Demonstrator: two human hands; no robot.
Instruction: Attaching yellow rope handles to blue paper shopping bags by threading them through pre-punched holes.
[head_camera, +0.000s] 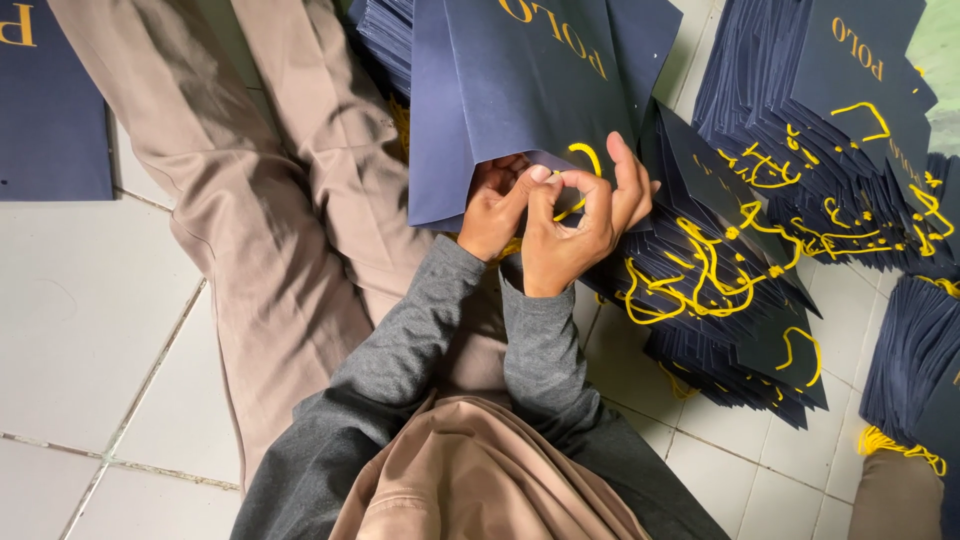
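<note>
Yellow cord handle (585, 155) is pinched by right hand (585, 225) fingertips; left hand (493, 208) is closed on the navy paper bag (520, 90) rim. Cord is judged limp, paper light and creasable; rim grip advised.

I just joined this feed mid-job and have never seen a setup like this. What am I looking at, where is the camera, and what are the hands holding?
There is no machine here: a camera worn on a person's head looks down at their own two bare hands. The person, in grey sleeves, sits on a white tiled floor. The left hand and right hand together pinch a yellow cord handle at the edge of a dark blue paper bag. To the right lie stacks of finished bags with yellow handles.
</note>
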